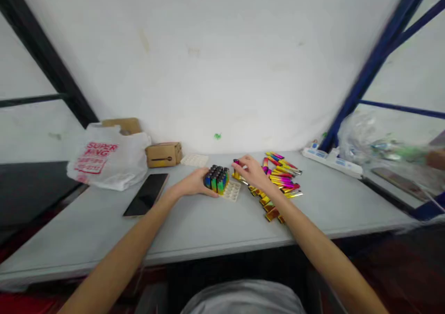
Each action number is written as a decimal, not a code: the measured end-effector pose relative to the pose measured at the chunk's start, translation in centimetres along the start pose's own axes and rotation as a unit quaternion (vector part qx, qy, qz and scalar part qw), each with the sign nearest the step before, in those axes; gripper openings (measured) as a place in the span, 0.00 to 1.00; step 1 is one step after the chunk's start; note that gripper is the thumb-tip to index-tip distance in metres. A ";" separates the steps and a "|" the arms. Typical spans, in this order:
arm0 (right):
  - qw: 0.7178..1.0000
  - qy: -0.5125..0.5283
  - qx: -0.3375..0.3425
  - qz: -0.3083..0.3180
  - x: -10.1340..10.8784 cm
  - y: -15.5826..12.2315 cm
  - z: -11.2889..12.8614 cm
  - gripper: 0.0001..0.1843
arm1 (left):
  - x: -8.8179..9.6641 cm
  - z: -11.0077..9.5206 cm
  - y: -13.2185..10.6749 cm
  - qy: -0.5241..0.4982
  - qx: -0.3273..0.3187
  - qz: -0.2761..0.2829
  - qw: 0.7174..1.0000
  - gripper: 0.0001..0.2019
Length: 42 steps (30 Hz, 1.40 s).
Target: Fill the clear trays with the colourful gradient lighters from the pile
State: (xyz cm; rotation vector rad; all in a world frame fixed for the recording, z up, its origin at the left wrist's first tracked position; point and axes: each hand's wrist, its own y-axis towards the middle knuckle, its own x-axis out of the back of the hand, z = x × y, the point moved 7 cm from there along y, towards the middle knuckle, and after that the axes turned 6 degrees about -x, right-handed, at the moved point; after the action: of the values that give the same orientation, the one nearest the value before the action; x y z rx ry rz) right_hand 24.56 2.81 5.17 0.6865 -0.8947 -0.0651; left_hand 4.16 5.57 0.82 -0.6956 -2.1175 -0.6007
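Black-capped, shiny blue-green-yellow cylinders [218, 180], upright in a block on a cream moulded tray [232, 192], gripped along the left side by the wide-curved left hand [196, 182]. Just right of the block, pinched between fingertips of the right hand [251, 171]: one dark-topped purple-and-yellow cylinder [237, 163]. Loose multicoloured metallic pieces [282, 180] on the grey surface [333, 198], beside that hand.

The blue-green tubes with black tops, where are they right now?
In the head view, the tubes stand bunched on the pale tray near the middle of the table, with the left hand cupped around their left side.
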 end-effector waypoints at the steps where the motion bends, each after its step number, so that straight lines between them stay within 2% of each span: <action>1: 1.000 -0.001 -0.026 0.005 0.1 0.0 -0.3 0.27 | 0.0 0.0 0.0 0.001 -0.001 -0.003 1.000 0.43; 5: 0.995 0.014 -0.083 0.051 -0.1 -0.4 -0.6 0.28 | 0.0 0.1 0.0 0.009 -0.004 -0.005 1.000 0.43; 11: 0.984 0.032 -0.082 0.155 -1.6 -1.0 -0.8 0.24 | -0.1 -0.1 0.4 0.013 -0.009 -0.006 1.000 0.41; 16: 0.984 0.012 -0.056 0.167 -1.8 -1.1 -1.5 0.22 | -0.3 -0.2 0.7 0.001 -0.015 -0.013 1.000 0.40; 20: 0.982 -0.009 -0.035 0.186 -1.7 -1.3 -1.0 0.17 | -0.5 0.0 0.8 -0.008 -0.018 -0.010 1.000 0.41; 23: 0.982 -0.010 -0.027 0.188 -1.3 -1.4 -0.6 0.20 | -0.6 0.1 0.8 -0.006 -0.025 -0.010 1.000 0.41; 25: 0.986 0.008 -0.035 0.160 -0.6 -1.2 -0.8 0.24 | -0.6 0.2 0.8 0.001 -0.024 -0.009 1.000 0.41; 30: 0.994 0.008 -0.113 0.007 1.8 0.0 -3.4 0.35 | -0.6 0.1 0.8 0.005 -0.008 -0.008 1.000 0.42; 33: 0.993 -0.026 -0.110 -0.037 3.4 0.5 -3.2 0.33 | -0.4 0.1 0.7 0.007 0.004 -0.017 1.000 0.41; 36: 0.995 -0.031 -0.064 -0.069 6.3 0.3 -1.0 0.27 | -0.3 0.0 0.7 -0.006 -0.001 -0.019 1.000 0.41; 37: 0.996 -0.025 -0.051 -0.072 7.4 0.0 -0.2 0.24 | -0.3 0.0 0.7 -0.014 -0.004 -0.021 1.000 0.41; 39: 0.999 -0.015 -0.024 -0.033 9.1 -0.8 1.1 0.19 | -0.3 0.1 0.7 -0.030 -0.007 -0.025 0.999 0.41; 42: 0.994 -0.021 0.014 0.109 10.2 -3.7 1.5 0.13 | -0.3 0.4 0.7 -0.051 -0.008 -0.029 0.998 0.42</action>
State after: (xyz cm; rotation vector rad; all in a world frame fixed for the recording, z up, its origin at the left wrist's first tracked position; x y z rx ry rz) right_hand 30.78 -4.22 10.80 0.6116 -1.0077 0.1295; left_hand 4.54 6.24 0.52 -0.6879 -2.2373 -0.6257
